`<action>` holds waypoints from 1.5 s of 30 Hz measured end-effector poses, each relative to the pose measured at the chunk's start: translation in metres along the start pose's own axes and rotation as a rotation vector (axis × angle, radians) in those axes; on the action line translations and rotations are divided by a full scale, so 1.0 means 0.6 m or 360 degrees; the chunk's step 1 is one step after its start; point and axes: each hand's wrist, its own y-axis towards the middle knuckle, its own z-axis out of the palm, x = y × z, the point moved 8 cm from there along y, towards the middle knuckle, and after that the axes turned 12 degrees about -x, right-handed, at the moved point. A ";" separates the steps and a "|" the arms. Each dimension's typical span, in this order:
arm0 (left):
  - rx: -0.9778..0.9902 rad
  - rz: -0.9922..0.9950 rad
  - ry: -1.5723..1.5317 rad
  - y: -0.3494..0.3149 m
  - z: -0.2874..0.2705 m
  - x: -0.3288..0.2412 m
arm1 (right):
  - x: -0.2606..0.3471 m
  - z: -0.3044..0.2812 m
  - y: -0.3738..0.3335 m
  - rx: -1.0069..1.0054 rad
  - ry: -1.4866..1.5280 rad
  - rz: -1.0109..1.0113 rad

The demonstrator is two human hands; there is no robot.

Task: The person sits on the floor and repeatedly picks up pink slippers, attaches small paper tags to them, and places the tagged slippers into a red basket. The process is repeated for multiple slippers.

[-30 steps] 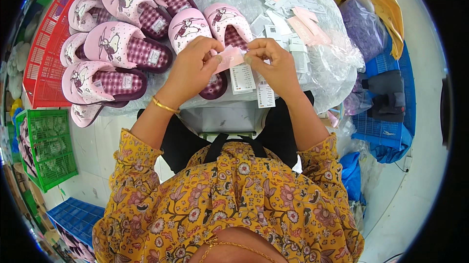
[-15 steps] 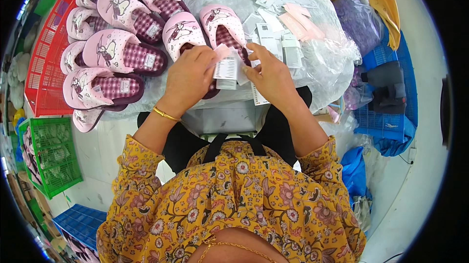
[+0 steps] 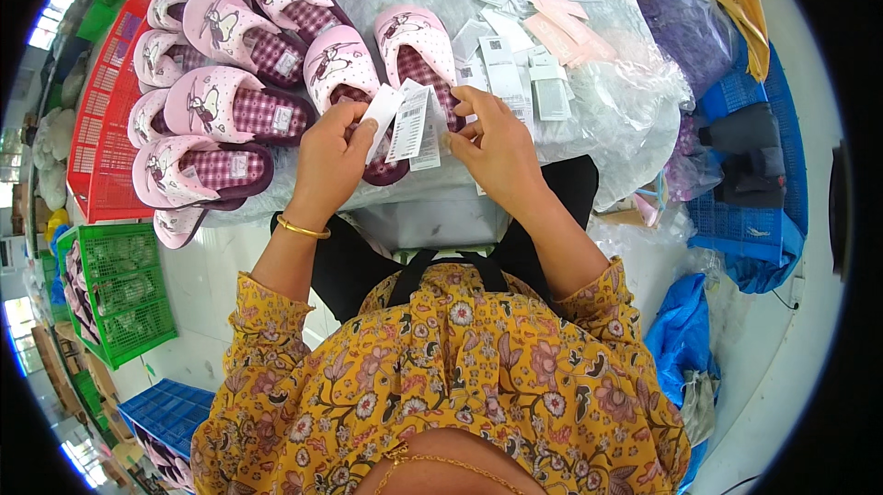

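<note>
Between thumb and fingers, my left hand [image 3: 333, 153] pinches a white paper tag [image 3: 384, 112]. Printed hang tags [image 3: 420, 127] fan out to its right, over the front of a pair of pink slippers. My right hand [image 3: 498, 141] is closed in a pinch at the right edge of these tags; what its fingertips hold is too small to make out. Behind the tags lie the left slipper [image 3: 341, 61] and the right slipper [image 3: 413, 32], pink with a cartoon figure and plum checked insoles. Their heel ends are partly covered by the tags and hands.
More pink slippers [image 3: 216, 107] are stacked at the left of the plastic-covered table [image 3: 607, 141]. Loose tags and pale pink cards [image 3: 556, 30] are strewn at right. A red basket [image 3: 97, 145] and green crate [image 3: 124, 288] stand left, a blue basket [image 3: 717, 233] right.
My left hand has moved slightly left and down, and the tags have spread into a fan. The pink piece at the bundle's top no longer shows. My right hand stays beside the tags.
</note>
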 end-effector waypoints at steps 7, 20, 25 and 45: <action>-0.0036 0.0062 0.0170 -0.024 -0.007 -0.018 | -0.006 0.006 -0.008 0.0102 0.0234 0.0121; -0.0090 0.0277 0.0134 -0.051 -0.038 -0.041 | 0.048 0.018 0.063 0.0144 -0.0129 -0.0326; -0.0391 0.0303 0.0124 -0.035 -0.068 0.005 | 0.073 0.125 0.126 0.0501 -0.0675 -0.0399; -0.0672 0.0366 -0.0006 -0.044 -0.091 0.080 | 0.226 0.068 0.395 0.0041 -0.0817 -0.0611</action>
